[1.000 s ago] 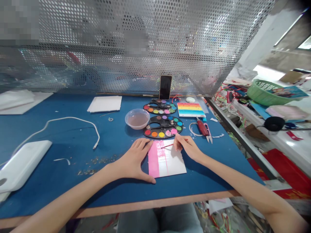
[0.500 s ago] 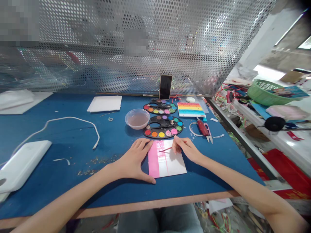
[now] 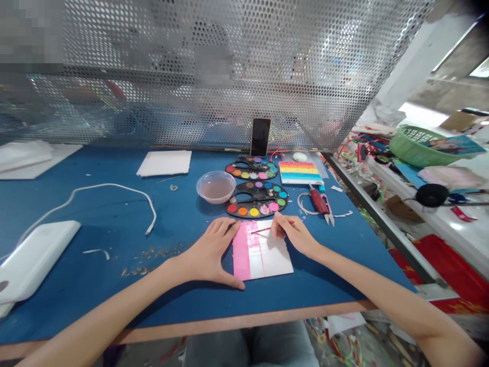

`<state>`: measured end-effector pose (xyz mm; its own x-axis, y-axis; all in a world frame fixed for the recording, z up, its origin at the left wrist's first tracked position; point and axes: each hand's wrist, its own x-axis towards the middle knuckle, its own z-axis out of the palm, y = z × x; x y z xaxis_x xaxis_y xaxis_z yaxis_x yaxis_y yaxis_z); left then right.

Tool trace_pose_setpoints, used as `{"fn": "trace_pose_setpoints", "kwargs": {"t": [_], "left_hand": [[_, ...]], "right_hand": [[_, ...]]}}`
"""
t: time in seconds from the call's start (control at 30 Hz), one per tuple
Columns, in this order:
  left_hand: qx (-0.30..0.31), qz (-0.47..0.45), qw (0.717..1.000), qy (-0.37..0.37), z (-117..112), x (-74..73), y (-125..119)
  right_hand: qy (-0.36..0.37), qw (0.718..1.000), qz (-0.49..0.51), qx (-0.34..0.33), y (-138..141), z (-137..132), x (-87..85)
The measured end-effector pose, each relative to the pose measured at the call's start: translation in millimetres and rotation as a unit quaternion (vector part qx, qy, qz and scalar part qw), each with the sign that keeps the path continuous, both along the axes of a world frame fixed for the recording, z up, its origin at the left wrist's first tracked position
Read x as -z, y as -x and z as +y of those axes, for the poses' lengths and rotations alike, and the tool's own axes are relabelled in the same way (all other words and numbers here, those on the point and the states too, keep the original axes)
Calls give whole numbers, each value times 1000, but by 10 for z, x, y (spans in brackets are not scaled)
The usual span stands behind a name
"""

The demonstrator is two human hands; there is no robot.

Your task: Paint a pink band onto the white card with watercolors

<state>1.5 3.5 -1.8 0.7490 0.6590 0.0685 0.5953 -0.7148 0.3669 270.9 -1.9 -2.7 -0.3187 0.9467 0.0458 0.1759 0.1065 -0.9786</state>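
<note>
In front of me on the blue table lies a white card (image 3: 277, 257), its left part covered in pink paint with a paler pink patch beside it. My left hand (image 3: 214, 250) is spread along the card's left edge, thumb at the lower corner and fingers at the upper one. Between the closed fingers of my right hand (image 3: 292, 232) is a thin red paintbrush (image 3: 263, 230), its tip at the pale pink patch. Just beyond the card sits a black paint palette (image 3: 256, 199) with several coloured paints. A bowl of cloudy water (image 3: 216, 187) stands left of it.
Behind is a second palette (image 3: 252, 168), with a phone (image 3: 260, 136) propped upright. At the right lie a rainbow-striped card (image 3: 300, 173), a red-handled tool (image 3: 318, 200) and small snips (image 3: 329, 216). White sheets (image 3: 165, 163), a cable (image 3: 114, 185) and a white device (image 3: 42, 260) occupy the left.
The brush tip has moved slightly up the card, away from me, with a small shift of my right fingers. My left hand stays in place.
</note>
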Motion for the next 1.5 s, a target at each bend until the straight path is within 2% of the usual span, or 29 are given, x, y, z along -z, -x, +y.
{"fn": "trace_pose_setpoints", "kwargs": {"t": [0.17, 0.33, 0.53, 0.7, 0.87, 1.03, 1.2, 1.5], "left_hand": [[0, -6, 1000, -1, 0, 1, -4], [-1, 3, 1000, -4, 4, 12, 0], [-1, 4, 1000, -6, 6, 16, 6], [-2, 10, 1000, -3, 5, 10, 2], [-2, 3, 1000, -2, 5, 17, 5], [0, 3, 1000, -5, 10, 44, 21], [-1, 0, 1000, 0, 5, 28, 14], [-1, 4, 1000, 2, -1, -3, 9]], "right_hand": [[14, 1000, -6, -27, 8, -8, -17], [0, 1000, -1, -2, 3, 0, -18], [21, 999, -4, -42, 21, -16, -28], [9, 1000, 4, -19, 10, -10, -16], [32, 998, 8, -57, -5, -26, -2], [22, 999, 11, -31, -14, -29, 8], [27, 998, 10, -59, -14, -34, 2], [20, 998, 12, -61, 0, -47, -7]]}}
